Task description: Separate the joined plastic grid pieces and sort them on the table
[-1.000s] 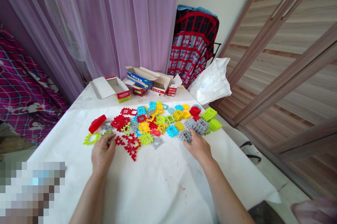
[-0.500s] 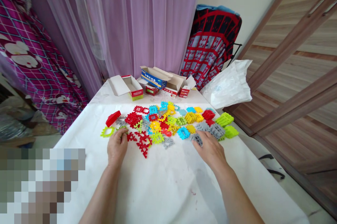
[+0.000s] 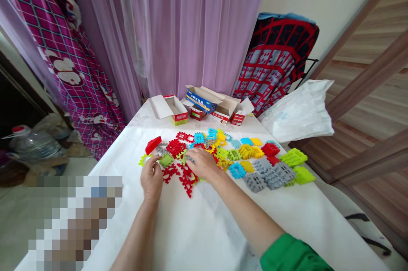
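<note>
Right hand (image 3: 204, 164) over the toothed pieces (image 3: 234, 154), fingers curled, grip hidden! And the left hand (image 3: 151, 179) beside a green square (image 3: 166, 160), fingers bent, hold unclear.

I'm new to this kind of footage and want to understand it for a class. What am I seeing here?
There is no machine here: these are a person's bare left hand and right hand. The camera is worn on that person's head, looking forward and down. On the white-covered table lie many toothed plastic pieces in red, yellow, blue, green and grey, some scattered, some stacked. Behind them sit open cardboard boxes, and a white bag is at the far right. The left hand is beside a green piece; the right hand reaches into the spread. Whether either hand grips a piece, I can't tell.
</note>
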The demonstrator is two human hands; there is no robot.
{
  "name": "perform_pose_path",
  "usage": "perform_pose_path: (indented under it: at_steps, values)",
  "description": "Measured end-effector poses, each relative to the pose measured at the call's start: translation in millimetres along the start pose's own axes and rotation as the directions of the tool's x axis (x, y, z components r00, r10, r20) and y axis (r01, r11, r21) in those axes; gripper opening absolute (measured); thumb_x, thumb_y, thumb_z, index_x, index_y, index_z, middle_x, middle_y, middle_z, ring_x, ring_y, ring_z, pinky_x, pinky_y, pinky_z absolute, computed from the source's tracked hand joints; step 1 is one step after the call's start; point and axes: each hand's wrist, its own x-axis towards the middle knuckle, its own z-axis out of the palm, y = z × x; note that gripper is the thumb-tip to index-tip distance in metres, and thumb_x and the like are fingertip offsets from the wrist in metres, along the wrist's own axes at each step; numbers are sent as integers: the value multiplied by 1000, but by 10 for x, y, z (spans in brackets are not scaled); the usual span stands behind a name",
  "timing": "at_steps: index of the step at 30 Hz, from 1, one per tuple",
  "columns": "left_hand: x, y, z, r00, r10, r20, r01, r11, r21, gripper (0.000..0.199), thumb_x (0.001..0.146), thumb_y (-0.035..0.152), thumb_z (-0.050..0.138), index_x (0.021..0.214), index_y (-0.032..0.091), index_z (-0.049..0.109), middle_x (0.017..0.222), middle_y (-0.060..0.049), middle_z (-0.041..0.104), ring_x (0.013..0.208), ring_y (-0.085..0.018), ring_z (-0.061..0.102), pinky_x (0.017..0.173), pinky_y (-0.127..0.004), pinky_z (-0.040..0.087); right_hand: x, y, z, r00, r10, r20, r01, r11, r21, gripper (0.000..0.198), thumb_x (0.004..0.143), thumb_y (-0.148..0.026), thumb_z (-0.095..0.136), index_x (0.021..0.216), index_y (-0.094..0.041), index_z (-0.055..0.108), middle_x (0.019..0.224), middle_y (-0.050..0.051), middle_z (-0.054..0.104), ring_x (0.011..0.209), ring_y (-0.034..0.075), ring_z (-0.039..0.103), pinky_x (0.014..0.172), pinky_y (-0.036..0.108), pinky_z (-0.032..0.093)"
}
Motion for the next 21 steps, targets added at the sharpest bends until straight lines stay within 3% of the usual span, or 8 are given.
perform_pose_path:
  at_steps: [4,8,12,16,21]
  values:
    - [46,5,-38,995,-68,-66,66,997,-40,31,79,18,43,96,23,68,106,-4,71,104,-20,63,97,-37,46,556,-208,162,988,-154,8,154,988,-24,27,88,-21,53,112,-24,66,123,2,64,113,19,53,99,33,38]
    - [73,-25,-53,969,-227,-102,217,971,-101,32,78,20,44,99,23,68,105,-3,71,103,-20,63,98,-37,45,929,-342,333,966,-242,90,249,965,-86,29,89,-25,51,113,-26,66,125,0,63,115,21,51,97,36,38]
    - [80,-53,-37,936,-335,-106,311,931,-188,33,77,21,45,101,22,69,106,-3,70,106,-22,62,100,-39,43,1044,-207,352,964,-170,202,210,958,-195,27,87,-26,52,108,-28,68,118,1,66,113,22,52,95,36,38]
    - [71,-26,-22,919,-373,-123,344,916,-208,33,77,20,46,101,22,69,108,-3,70,108,-22,61,101,-39,43,1037,-14,212,983,-48,178,98,953,-288,25,85,-19,51,100,-22,71,110,8,69,109,25,54,89,38,39]
    - [72,-7,-18,910,-396,-123,366,906,-212,34,77,21,45,103,21,68,109,-4,70,108,-22,61,101,-39,42,1111,-154,242,972,-141,189,181,961,-211,25,86,-26,53,105,-29,69,111,3,69,110,23,53,90,36,38]
